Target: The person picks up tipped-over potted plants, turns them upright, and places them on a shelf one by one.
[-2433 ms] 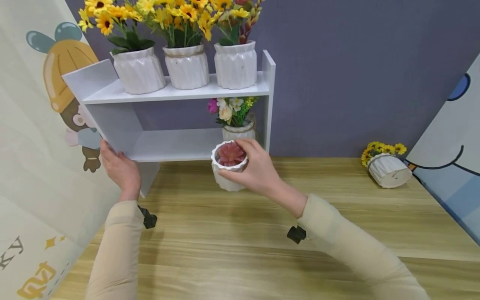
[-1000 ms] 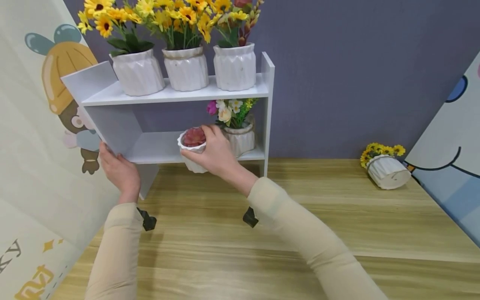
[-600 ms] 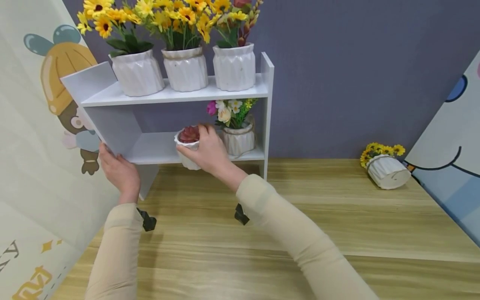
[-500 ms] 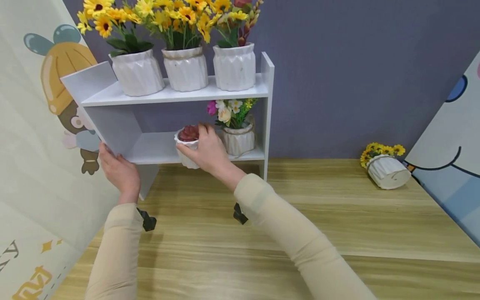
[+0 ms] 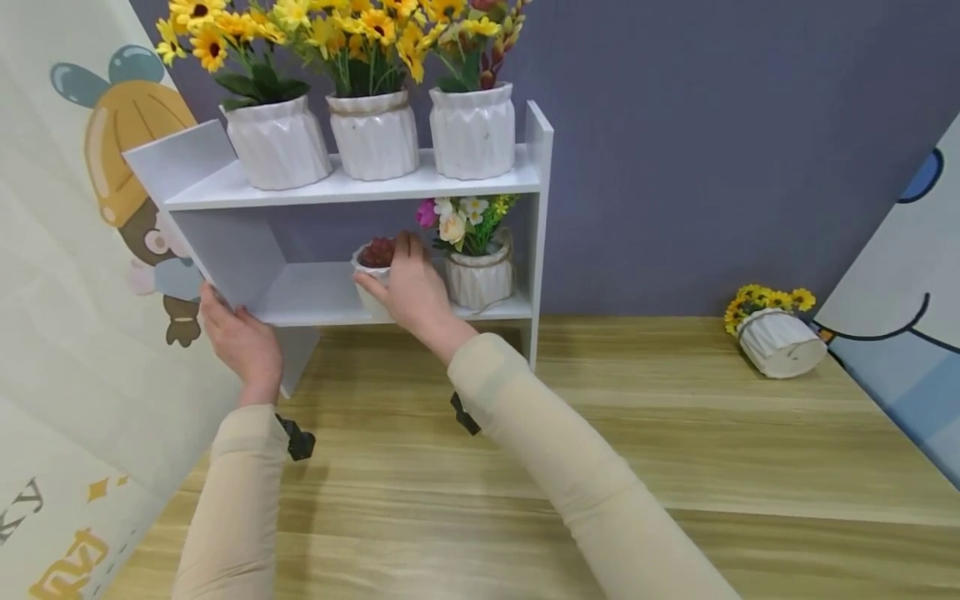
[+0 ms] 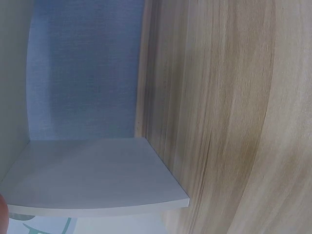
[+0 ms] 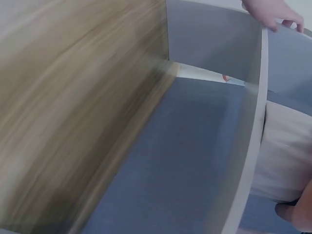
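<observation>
My right hand (image 5: 412,283) grips a white fluted pot with a red succulent (image 5: 377,252), thumb at the near side and fingers over the far rim. The pot is upright at the middle of the lower tier; my hand hides part of it, and I cannot tell whether its base touches the board. In the right wrist view the pot (image 7: 282,151) stands beside the board's edge. My left hand (image 5: 242,337) holds the left side panel of the white shelf (image 5: 352,197) by its front edge. A pot of mixed flowers (image 5: 478,279) stands just right of my right hand.
Three white pots with mostly yellow flowers (image 5: 372,137) fill the upper tier. On the wooden table (image 5: 600,467), a pot with yellow flowers (image 5: 780,342) lies on its side at the far right. A grey-purple wall (image 5: 675,167) rises behind the shelf.
My right hand has carried the potted succulent leftward from in front of the mixed flowers, then back over the lower tier. My left hand has stayed on the side panel.
</observation>
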Available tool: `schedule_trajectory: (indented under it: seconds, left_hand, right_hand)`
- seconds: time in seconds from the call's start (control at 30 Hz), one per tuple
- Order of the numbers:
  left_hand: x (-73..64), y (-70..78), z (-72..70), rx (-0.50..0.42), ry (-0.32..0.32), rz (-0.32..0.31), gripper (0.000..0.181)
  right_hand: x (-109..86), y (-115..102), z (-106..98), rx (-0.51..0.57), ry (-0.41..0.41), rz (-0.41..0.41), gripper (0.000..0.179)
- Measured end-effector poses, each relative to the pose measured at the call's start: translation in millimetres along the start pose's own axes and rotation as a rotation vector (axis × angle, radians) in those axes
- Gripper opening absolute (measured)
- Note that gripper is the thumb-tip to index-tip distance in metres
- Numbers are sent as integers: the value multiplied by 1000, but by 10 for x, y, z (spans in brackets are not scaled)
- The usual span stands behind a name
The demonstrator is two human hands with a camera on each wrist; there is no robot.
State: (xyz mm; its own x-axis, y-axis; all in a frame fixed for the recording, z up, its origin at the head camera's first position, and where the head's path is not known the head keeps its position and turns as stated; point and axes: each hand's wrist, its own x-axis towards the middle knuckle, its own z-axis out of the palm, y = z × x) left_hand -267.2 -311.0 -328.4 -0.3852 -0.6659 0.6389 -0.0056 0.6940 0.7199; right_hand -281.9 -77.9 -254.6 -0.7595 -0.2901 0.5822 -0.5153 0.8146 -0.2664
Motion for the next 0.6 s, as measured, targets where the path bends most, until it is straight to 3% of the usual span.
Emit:
schedule_trajectory:
  seconds: [0.1, 0.23, 0.6]
  left_hand:
    - [10, -4, -6, 0, -2, 1, 45]
    - [1, -4, -3, -5, -7, 5, 45]
    - [-1, 3, 0, -13, -10, -2, 45]
  right_hand:
    - [38, -8, 22, -111, 45, -21, 92]
    - [78, 16, 42, -179, 88, -40, 91]
    - [24, -24, -31, -78, -31, 24, 87]
